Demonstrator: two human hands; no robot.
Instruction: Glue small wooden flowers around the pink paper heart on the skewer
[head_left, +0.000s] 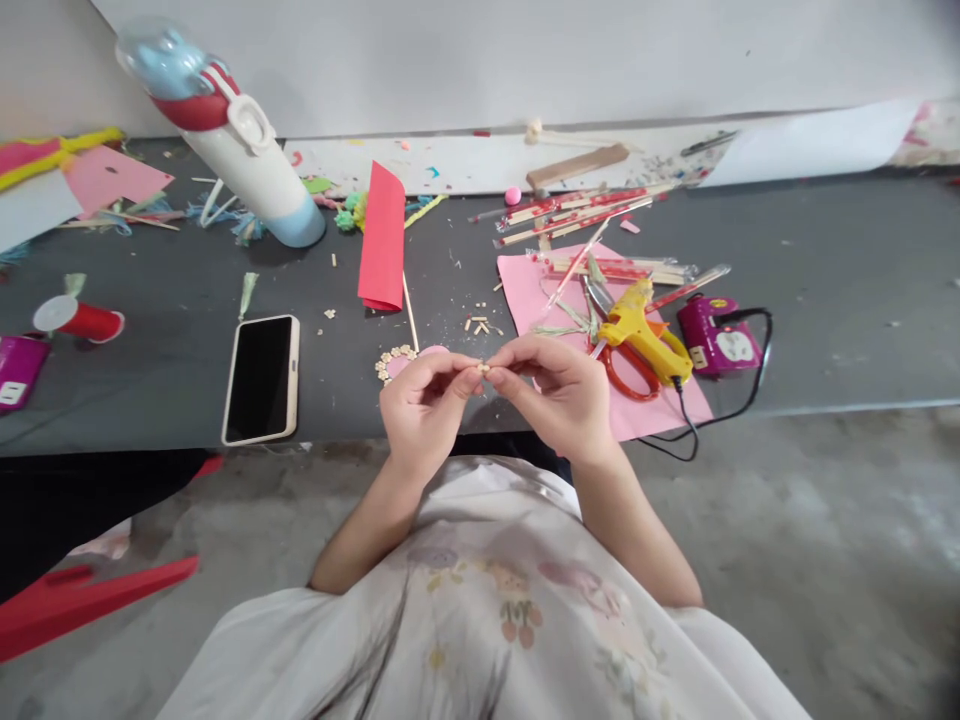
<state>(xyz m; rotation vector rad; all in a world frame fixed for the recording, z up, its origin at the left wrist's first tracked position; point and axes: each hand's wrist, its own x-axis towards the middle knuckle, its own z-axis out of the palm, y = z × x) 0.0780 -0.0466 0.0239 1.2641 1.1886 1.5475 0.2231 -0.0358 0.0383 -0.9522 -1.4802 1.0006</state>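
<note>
My left hand [424, 405] and my right hand [559, 395] meet at the table's front edge, fingertips pinched together. Between them is a tiny pale wooden piece [483, 368], held by both; its exact shape is too small to make out. Just behind my left hand lies a pink round [395, 366] edged with small wooden flowers, partly hidden by the fingers. A thin stick [410, 312] runs up from it. Cut bits of wooden stick [478, 325] are scattered beyond my fingertips.
At right, a yellow glue gun [637, 325] and red-handled scissors [628, 375] rest on pink paper [521, 290], near a purple power box [720, 335] with a black cord. Wrapped chopsticks [577, 212] lie behind. Leftward are folded red paper [384, 240], a phone [261, 380], a bottle [240, 150] and red thread [86, 320].
</note>
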